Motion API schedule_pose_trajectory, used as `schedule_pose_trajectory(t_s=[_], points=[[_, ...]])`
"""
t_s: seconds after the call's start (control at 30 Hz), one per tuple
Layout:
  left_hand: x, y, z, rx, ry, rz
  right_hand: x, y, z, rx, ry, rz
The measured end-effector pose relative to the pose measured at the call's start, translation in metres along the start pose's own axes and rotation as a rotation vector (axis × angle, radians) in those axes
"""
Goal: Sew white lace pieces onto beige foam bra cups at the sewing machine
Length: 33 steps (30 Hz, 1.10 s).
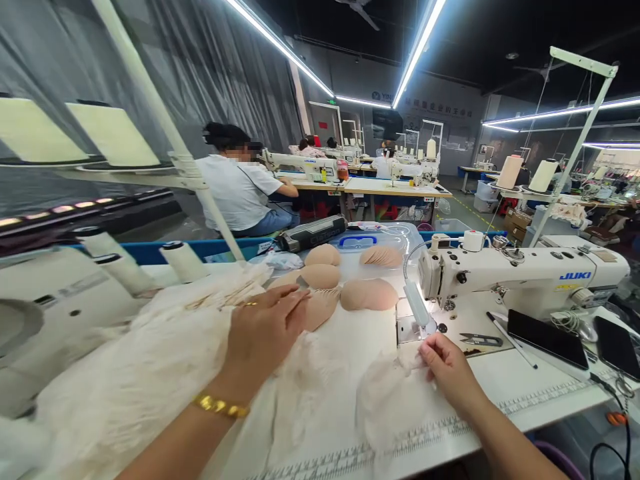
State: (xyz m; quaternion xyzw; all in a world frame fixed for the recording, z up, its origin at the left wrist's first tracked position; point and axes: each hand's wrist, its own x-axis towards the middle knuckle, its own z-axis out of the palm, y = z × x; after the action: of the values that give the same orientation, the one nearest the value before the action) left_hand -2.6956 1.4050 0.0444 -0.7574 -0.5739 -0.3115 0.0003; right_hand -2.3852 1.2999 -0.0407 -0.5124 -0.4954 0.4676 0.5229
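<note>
My left hand (267, 327), with a gold bracelet and a ring, reaches over the table with its fingers stretched out. Its fingertips are at the near-left beige bra cup (323, 310); whether they touch it I cannot make out. Several similar cups lie just beyond, among them a smooth one (370, 295) and a pleated one (383, 256). My right hand (447, 365) pinches the edge of a sheer off-white lace fabric (387, 400) just in front of the sewing machine's needle area. The fabric spreads toward me over the table. A small lamp (417, 303) lights the needle area.
A white sewing machine (520, 270) stands at right, with thread snips (481, 340), a pen (513, 340) and phones (547, 338) beside it. Lace fabric (135, 360) is heaped at left, near thread cones (183, 261). Behind are a clear plastic box (400, 235) and a seated co-worker (237, 190).
</note>
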Motion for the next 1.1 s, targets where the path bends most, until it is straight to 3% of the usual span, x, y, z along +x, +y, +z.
schedule_pose_trajectory(t_s=[0.07, 0.23, 0.33, 0.53, 0.67, 0.73, 0.87, 0.97, 1.03, 1.1], points=[[0.0, 0.02, -0.006, -0.113, -0.081, 0.013, 0.001, -0.005, 0.001, 0.036, -0.01, 0.029], [-0.011, 0.086, 0.002, -0.406, -0.665, 0.246, 0.002, -0.021, 0.004, 0.108, -0.057, 0.065], [-0.014, 0.111, 0.012, -0.427, -0.76, 0.27, 0.0, -0.029, 0.007, 0.1, -0.089, 0.019], [-0.017, 0.119, 0.006, -0.452, -0.719, 0.225, -0.017, -0.058, 0.009, -0.177, -0.191, -0.094], [-0.026, 0.116, -0.002, -0.782, -1.025, 0.247, -0.036, -0.099, 0.004, -0.462, -0.448, -0.186], [-0.032, 0.116, -0.002, -0.89, -1.121, 0.257, -0.042, -0.116, 0.0, -0.552, -0.511, -0.231], [-0.04, 0.113, -0.003, -0.853, -1.063, 0.225, -0.041, -0.134, -0.005, -0.728, -0.479, -0.279], [-0.041, 0.108, -0.007, -0.774, -0.95, 0.181, -0.036, -0.133, -0.004, -0.832, -0.366, -0.449], [-0.041, 0.101, -0.006, -0.64, -0.714, 0.258, -0.033, -0.127, 0.002, -0.893, -0.235, -0.653], [-0.041, 0.092, -0.002, -0.422, -0.423, 0.424, -0.028, -0.112, 0.01, -0.943, -0.079, -0.845]])
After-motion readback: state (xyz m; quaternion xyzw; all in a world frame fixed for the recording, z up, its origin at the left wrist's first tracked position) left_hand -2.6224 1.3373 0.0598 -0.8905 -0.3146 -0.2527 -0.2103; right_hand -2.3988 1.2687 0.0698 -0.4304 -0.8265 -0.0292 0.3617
